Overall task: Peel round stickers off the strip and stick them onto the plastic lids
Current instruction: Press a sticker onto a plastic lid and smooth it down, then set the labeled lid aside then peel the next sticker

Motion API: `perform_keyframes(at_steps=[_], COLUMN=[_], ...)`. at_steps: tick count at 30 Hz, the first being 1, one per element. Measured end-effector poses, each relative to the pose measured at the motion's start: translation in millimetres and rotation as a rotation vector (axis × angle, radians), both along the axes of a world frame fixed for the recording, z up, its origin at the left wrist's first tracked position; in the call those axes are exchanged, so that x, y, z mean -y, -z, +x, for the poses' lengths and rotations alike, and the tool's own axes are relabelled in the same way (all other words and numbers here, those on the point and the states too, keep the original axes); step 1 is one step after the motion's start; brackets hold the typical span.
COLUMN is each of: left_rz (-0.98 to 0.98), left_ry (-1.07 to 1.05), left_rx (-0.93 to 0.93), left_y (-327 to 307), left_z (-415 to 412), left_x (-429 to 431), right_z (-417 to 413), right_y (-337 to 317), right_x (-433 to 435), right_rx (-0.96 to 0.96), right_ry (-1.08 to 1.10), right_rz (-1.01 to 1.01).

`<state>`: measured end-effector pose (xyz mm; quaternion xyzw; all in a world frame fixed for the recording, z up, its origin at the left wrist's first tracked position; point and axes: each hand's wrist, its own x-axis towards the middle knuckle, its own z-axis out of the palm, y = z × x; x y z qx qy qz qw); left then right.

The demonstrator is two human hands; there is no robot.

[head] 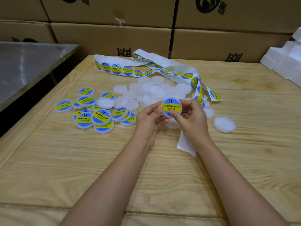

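Both hands hold one white plastic lid [171, 106] bearing a blue and yellow round sticker, lifted above the wooden table. My left hand [149, 120] grips its left edge. My right hand [192, 119] grips its right side, thumb pressed on the sticker's lower part. The sticker strip [146, 70] lies looped across the far middle of the table and trails down toward my right hand; its empty white backing [187, 145] lies under my right wrist. A heap of bare lids [154, 91] sits behind the hands. Stickered lids [97, 111] lie piled at the left.
The wooden table [81, 160] carries everything. One bare lid [224, 124] lies alone to the right of my hands. Cardboard boxes [114, 38] line the back. A metal surface [24, 67] stands at the left, and white foam blocks [286, 61] at the right.
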<state>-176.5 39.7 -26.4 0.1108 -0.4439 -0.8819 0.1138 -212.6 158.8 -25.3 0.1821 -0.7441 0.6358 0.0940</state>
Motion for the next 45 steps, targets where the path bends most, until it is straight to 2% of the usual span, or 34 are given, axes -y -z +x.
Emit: perform_keyframes(at_steps=[4,9,14,17,21,23,26,30,35,37,39,42,45], left_rz=[-0.072,-0.313,-0.409,-0.564,-0.857,-0.926,-1.139,-1.345,-1.505,-1.536,-1.567,-1.643,-1.774], left_ry=[-0.010,-0.019,-0.079,-0.274,-0.684,-0.760,-0.823,-0.829,-0.760,-0.786,-0.857,-0.841,-0.595], left_rx=[0.021,0.014,0.025,0.062,0.046,0.125,0.375,0.591,0.688,0.654,0.529,0.111,-0.315], left_y=[-2,-2,0,0,-7,-9,-3,3,8,8,4,-5,-5], left_z=[0,2,1,-2,1,2,5,10,11,11,10,6,5], left_x=[3,7,7,9,36,59,88,102,104,102,96,72,33], right_z=[-1,-1,1,-5,-14,-18,-21,-19,-18,-18,-19,-19,-19], right_y=[0,0,2,4,8,10,12,11,10,11,12,13,12], right_x=[-5,-10,-6,-10,-22,-27,-30,-31,-29,-29,-29,-29,-29], right_rx=[0.031,0.095,0.130,0.128,-0.012,-0.049,-0.100,-0.145,-0.084,-0.035,-0.001,-0.022,-0.057], right_ry=[-0.018,-0.034,-0.017,0.151,0.403,0.438,0.471,0.442,0.400,0.399,0.401,0.410,0.435], right_rz=[-0.060,-0.125,-0.200,-0.195,-0.034,0.111,0.289,0.363,0.377,0.370,0.382,0.413,0.450])
